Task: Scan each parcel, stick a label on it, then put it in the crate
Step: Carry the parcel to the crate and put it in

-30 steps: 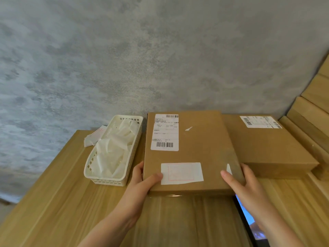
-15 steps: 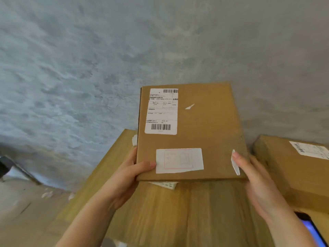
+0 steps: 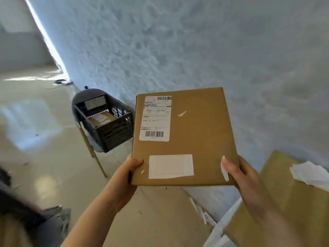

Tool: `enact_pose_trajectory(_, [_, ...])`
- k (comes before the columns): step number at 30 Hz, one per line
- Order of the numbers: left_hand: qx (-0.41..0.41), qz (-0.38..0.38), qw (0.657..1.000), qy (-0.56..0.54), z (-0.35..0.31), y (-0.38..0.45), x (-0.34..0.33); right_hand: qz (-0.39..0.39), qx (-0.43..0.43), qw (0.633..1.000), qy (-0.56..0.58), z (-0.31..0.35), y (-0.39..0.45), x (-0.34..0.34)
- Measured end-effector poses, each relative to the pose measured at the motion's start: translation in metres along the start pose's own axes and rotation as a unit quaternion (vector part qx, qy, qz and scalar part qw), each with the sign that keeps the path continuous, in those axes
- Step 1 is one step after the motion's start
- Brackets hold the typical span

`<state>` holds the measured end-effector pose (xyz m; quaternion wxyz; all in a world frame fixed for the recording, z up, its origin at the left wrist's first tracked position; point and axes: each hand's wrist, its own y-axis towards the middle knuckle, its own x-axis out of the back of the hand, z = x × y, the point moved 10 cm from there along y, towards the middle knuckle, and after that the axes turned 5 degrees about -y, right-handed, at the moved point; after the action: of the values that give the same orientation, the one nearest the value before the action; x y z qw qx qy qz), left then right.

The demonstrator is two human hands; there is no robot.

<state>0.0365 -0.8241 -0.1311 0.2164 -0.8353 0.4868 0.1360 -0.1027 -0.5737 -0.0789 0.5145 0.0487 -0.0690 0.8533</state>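
Parcel [image 3: 185, 136] held up in air between our hands — left hand [image 3: 130, 172] grips near-left corner, right hand [image 3: 242, 177] near-right edge, fingers curled round it. Crate [image 3: 106, 122] sits on chair, off to left — well apart.

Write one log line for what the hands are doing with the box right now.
left hand: grips parcel | right hand: grips parcel | parcel: labelled, in the air | crate: on chair, ahead-left

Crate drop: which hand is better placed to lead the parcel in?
Left, probably. The crate sits on a stool to the person's left, and the left hand grips the parcel on that nearer edge. The right hand holds the far edge, away from the crate.
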Motion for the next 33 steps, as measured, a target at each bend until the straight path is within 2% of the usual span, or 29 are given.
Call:
enact_pose_trajectory(4, [0.003, -0.092, 0.996, -0.007, -0.019, 0.015, 0.098, 0.119, -0.042, 0.992, 0.009, -0.021, 0.053, -0.112])
enact_pose_trajectory(7, [-0.004, -0.129, 0.992, 0.002, -0.031, 0.032, 0.149, 0.178, -0.076, 0.981, 0.001, -0.042, 0.093, -0.176])
enact_pose_trajectory(13, [-0.017, -0.207, 0.978, -0.012, -0.048, 0.104, 0.242, 0.201, -0.102, 0.973, -0.043, -0.074, 0.201, -0.277])
enact_pose_trajectory(21, [-0.023, -0.289, 0.956, -0.042, -0.093, 0.234, 0.342, 0.277, -0.109, 0.952, -0.074, -0.067, 0.376, -0.411])
enact_pose_trajectory(25, [-0.025, -0.33, 0.942, -0.056, -0.114, 0.294, 0.387, 0.292, -0.114, 0.946, -0.087, -0.065, 0.453, -0.467])
enact_pose_trajectory(33, [-0.007, -0.331, 0.943, -0.042, -0.148, 0.43, 0.485, 0.305, -0.119, 0.938, -0.112, -0.078, 0.596, -0.574])
